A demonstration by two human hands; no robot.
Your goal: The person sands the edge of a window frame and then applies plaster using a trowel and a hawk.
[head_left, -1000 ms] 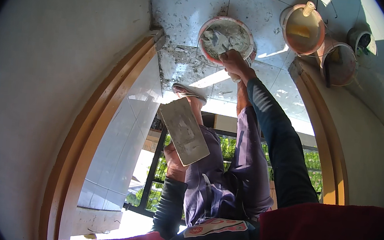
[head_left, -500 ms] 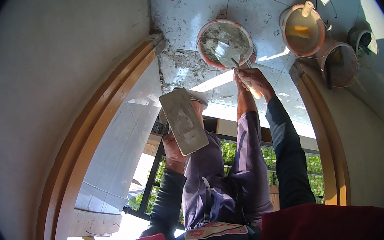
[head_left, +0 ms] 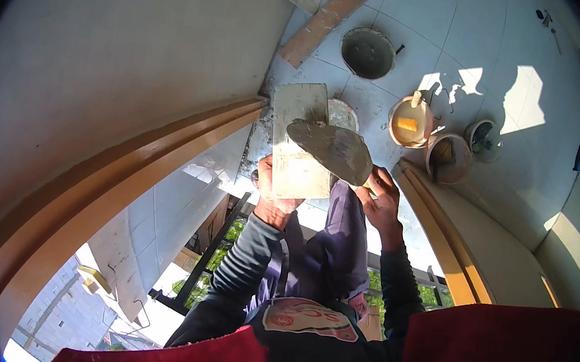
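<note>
My left hand is closed on a long rectangular plastering float, holding it up in front of me with its pale, mortar-smeared face showing. My right hand grips a pointed trowel by its handle, which the fingers mostly hide. The trowel's grey-coated blade lies across the float in this view; a dark patch of mortar sits at its tip. I cannot tell whether blade and float touch. Behind them, partly covered, stands the bucket of mortar.
A dark round tub and a wooden plank lie farther off. To the right stand a bucket with a yellow sponge, a tilted bucket and a small pail. Wooden door frames flank me, with walls beyond.
My right hand has lifted the trowel from the mortar bucket to the float. My left hand has raised the float and turned it more upright. The view has shifted, showing more floor ahead.
</note>
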